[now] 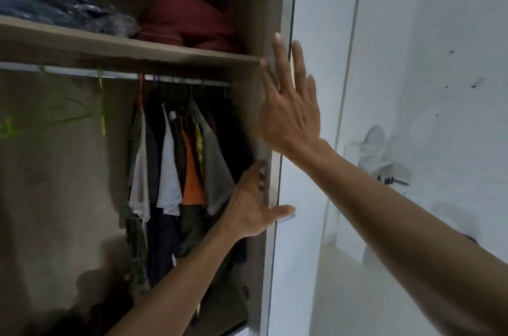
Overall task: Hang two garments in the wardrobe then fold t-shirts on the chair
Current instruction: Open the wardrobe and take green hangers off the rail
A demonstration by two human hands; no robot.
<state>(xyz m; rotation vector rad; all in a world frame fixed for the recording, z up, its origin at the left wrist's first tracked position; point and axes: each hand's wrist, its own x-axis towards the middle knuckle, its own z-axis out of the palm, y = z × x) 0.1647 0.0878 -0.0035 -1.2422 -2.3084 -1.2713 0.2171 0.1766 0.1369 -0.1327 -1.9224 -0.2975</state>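
Gripping edge of pale wood-lined wardrobe door (268, 126): left hand (254, 208), fingers curled behind, thumb across front. Lying flat against same edge, fingers straight: right hand (291, 113). Hanging on silver metal rail (187, 80) inside: mixed garments (178, 168).

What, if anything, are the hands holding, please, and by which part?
The left hand grips the wardrobe door by its edge; the right hand holds nothing.
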